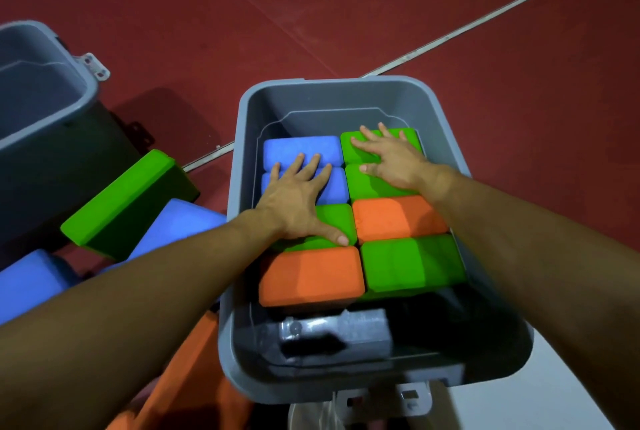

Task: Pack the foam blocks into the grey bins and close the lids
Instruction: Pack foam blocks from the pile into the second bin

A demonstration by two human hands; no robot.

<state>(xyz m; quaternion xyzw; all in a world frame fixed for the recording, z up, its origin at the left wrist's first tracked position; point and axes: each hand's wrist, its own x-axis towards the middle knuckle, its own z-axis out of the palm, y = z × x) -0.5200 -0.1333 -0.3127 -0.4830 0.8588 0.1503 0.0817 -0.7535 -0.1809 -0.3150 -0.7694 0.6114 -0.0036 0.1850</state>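
A grey bin [346,90] stands open in front of me on the red floor. Inside it, foam blocks lie in two rows: blue blocks [301,149] at the far left, green blocks [377,183] at the far right, an orange block [394,216] and a green block [412,265] nearer on the right, an orange block [311,275] near left. My left hand [298,201] presses flat with spread fingers on the blue blocks and a green one. My right hand [391,155] lies flat on the far green blocks.
A second grey bin [52,83] stands open at the far left. Loose blocks lie on the floor left of the near bin: a green block [128,197], blue blocks [31,277] and orange ones [194,381]. A white line [485,20] crosses the floor.
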